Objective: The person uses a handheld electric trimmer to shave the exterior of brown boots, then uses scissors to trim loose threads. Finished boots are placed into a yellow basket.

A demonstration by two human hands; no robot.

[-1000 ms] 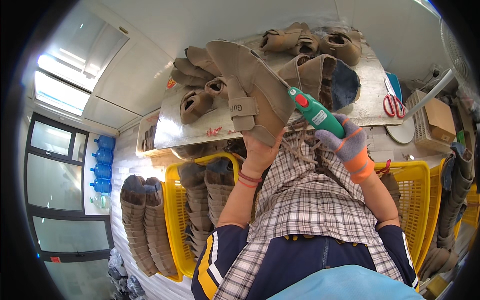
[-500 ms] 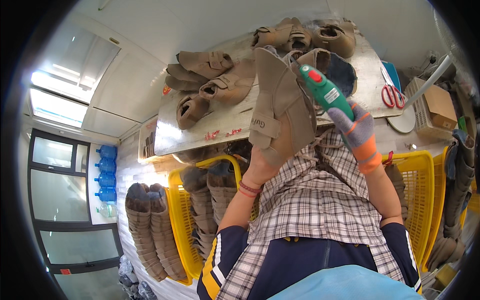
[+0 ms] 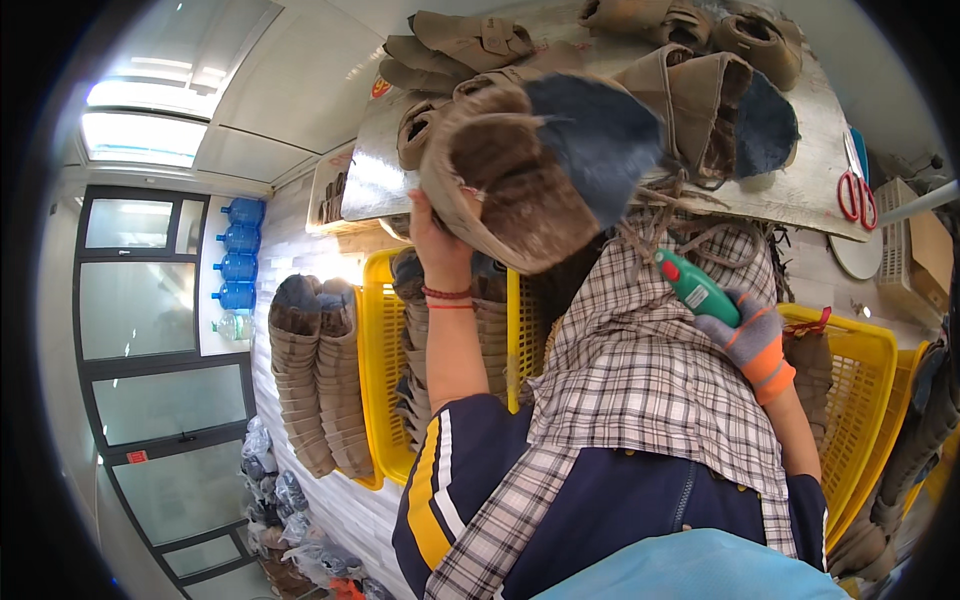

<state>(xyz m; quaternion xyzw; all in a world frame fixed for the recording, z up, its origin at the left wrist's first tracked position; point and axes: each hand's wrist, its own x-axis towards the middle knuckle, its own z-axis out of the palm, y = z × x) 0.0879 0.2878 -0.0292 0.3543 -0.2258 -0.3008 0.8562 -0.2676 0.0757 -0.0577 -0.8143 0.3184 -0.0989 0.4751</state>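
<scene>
My left hand, bare with red bracelets at the wrist, grips a tan shoe upper near the table's front edge. The shoe upper's opening faces me, showing brown fluffy lining and a dark blue flap; it is blurred by motion. A grey and orange glove covers my right hand, which is closed around a green handheld power tool with a red switch. That tool is over my checked apron, apart from the shoe upper. Strips of trimmed material lie by the table edge.
More tan shoe uppers lie on the worn table. Red-handled scissors rest at its right end. Yellow baskets holding stacked uppers stand on both sides of me. Stacked uppers stand by the left basket.
The shoe upper has swung left and turned, so its lining now faces me. My right hand has drawn the tool down and right, away from it. The view has shifted too.
</scene>
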